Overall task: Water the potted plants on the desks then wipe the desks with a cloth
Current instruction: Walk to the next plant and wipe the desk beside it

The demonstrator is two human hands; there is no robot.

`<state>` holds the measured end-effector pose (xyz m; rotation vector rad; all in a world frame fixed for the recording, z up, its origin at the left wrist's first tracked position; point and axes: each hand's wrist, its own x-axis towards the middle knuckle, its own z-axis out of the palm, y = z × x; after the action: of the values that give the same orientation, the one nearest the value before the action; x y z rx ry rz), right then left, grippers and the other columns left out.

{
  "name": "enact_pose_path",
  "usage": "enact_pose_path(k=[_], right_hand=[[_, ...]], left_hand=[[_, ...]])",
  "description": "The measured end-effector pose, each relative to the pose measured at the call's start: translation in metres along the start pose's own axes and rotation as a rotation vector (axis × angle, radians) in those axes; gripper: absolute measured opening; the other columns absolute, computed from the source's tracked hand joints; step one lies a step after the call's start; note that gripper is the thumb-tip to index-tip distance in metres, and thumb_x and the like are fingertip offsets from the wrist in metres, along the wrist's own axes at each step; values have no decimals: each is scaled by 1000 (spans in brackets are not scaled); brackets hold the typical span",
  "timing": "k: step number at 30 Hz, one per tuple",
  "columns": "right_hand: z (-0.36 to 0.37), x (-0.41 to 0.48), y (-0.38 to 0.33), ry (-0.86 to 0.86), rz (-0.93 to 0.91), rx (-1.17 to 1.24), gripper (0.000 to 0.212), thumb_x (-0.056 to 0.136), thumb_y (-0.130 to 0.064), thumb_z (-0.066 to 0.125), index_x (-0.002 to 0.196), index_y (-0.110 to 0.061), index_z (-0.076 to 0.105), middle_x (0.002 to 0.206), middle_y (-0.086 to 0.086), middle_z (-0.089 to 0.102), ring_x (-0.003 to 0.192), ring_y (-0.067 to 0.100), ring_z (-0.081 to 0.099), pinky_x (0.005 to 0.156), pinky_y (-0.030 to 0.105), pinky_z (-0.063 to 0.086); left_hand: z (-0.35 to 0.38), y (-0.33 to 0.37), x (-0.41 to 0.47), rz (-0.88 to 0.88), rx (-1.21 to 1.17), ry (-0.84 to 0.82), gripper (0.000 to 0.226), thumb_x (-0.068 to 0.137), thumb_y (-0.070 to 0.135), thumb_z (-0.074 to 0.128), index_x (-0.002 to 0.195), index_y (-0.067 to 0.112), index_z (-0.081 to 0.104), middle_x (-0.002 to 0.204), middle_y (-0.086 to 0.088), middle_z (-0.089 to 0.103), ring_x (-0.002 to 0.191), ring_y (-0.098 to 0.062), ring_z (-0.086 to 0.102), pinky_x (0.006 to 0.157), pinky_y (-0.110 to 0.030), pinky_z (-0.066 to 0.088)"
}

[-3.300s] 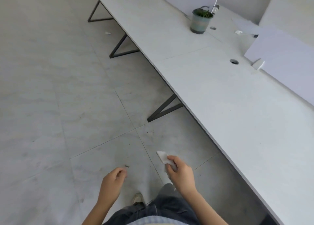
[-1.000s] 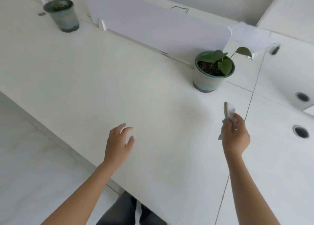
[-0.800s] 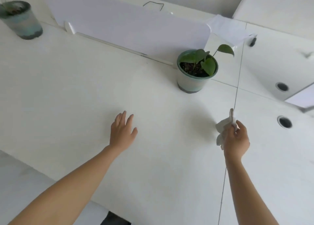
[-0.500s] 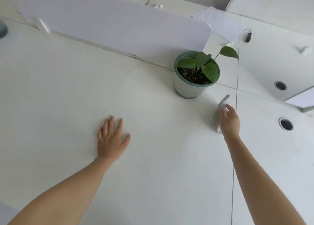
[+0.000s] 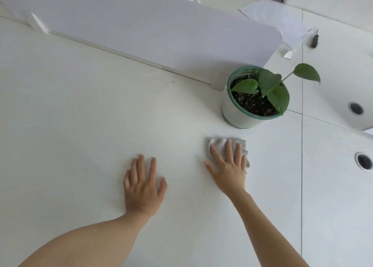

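Looked like an office: long white desks (image 5: 80,125) butted edge to edge, a low divider panel (image 5: 161,28) between facing seats, round cable holes (image 5: 364,161), and a little potted plant (image 5: 255,97).

Right hand (image 5: 229,170) now flattened on cloth (image 5: 222,145), apparently pressed to desk (image 5: 80,125); left hand (image 5: 142,186) lowered flat

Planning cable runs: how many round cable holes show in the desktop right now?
2, both at the right edge: one cable hole right of the potted plant, another nearer. More may lie outside the view.
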<state>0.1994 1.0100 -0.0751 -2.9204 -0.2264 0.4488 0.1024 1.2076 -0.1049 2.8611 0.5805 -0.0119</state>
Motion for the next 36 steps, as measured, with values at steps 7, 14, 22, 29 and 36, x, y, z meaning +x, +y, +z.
enact_pose_path(k=[7,14,22,29,36], right_hand=[[-18,95,-52,-57,-164,-69,57,91,-56,26,144,-40,14,158,11,-1,143,38,-10,115,50,0],[-19,118,-67,-50,-85,-30,58,91,-57,23,145,-39,11,158,9,-5,143,35,-13,115,49,-4],[-15,18,38,-41,61,-58,83,69,-79,-4,143,-42,4,158,5,-2,144,33,-11,116,45,-1],[-50,62,97,10,582,214,52,92,-56,19,142,-44,15,158,4,-9,143,31,-16,114,49,-10],[-7,19,-22,-71,101,17,60,87,-63,20,143,-44,9,157,10,-11,141,37,-18,113,50,-10]], left_hand=[[5,-2,1,24,14,24,53,81,43,32,126,16,41,130,-23,55,123,-30,34,95,-40,26],[10,-4,-1,38,7,72,51,87,45,26,127,17,42,131,-23,55,124,-31,34,100,-37,21],[7,-3,0,24,-16,78,57,76,42,35,126,16,41,130,-24,55,124,-31,33,95,-40,26],[7,-2,1,42,2,84,57,76,42,35,126,15,41,130,-24,55,123,-32,33,95,-40,26],[7,-2,0,57,4,89,57,76,41,35,125,13,42,130,-27,53,122,-33,33,93,-41,26]])
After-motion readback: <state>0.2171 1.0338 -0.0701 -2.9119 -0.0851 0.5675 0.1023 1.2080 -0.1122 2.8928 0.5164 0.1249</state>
